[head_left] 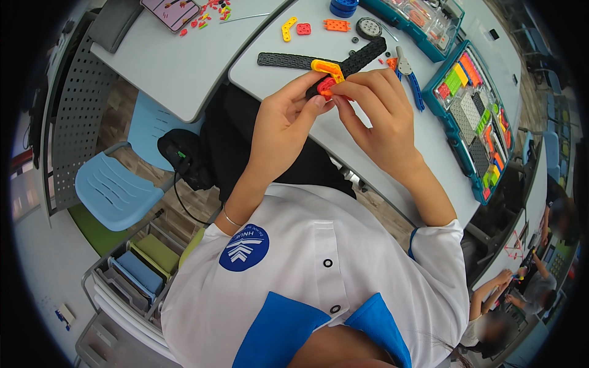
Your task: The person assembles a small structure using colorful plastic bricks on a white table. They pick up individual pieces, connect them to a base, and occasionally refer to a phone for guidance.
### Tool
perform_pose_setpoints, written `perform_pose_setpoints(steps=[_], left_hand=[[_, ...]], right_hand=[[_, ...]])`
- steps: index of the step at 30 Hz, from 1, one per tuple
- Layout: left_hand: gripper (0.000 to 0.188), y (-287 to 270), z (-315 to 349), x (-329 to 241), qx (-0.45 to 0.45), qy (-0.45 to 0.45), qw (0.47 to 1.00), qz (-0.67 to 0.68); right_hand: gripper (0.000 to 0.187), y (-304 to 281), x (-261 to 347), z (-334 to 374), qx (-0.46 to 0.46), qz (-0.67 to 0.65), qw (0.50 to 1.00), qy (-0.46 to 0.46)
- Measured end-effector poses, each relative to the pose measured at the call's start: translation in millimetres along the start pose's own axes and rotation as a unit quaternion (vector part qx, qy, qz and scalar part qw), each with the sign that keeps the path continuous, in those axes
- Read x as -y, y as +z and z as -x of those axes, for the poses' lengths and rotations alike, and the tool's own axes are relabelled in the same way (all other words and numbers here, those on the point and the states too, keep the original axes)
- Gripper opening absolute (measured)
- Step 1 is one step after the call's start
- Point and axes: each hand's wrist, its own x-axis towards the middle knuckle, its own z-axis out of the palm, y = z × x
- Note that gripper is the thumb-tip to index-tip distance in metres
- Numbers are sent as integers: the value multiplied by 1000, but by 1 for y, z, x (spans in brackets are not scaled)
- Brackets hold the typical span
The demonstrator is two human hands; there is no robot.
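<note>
Gripping the model [328, 68] over the counter [261, 80], left hand [279, 132] and right hand [381, 119] are working at its red piece [327, 84]. Its beams [285, 60] are looking joined; loose parts [303, 29] are lying unattached.

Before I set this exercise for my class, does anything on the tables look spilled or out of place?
Yes, mildly: small red and green pieces lie scattered loose beside the phone on the left-hand table, whereas bright parts sit grouped in the teal case at right. Nothing looks plainly damaged.
</note>
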Motion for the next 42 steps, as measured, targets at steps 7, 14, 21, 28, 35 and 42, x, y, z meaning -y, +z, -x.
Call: perform_pose_setpoints(steps=[7, 14, 21, 28, 35, 42], left_hand=[[40, 5, 1, 1, -15, 19, 1000, -5], [38, 10, 5, 5, -14, 5, 999, -34], [39, 10, 5, 5, 0, -16, 1000, 8], [38, 0, 1, -1, 27, -50, 997, 59], [37, -6, -4, -2, 36, -54, 996, 68], [37, -9, -5, -1, 60, -61, 996, 38]], right_hand=[[26, 3, 1, 1, -3, 26, 1000, -14], [33, 6, 3, 5, 4, 69, 997, -38], [31, 13, 2, 11, 21, 70, 997, -25], [23, -5, -2, -3, 63, -26, 998, 18], [18, -14, -4, 1, 91, -11, 996, 9], [17, -11, -5, 4, 96, -16, 995, -12]])
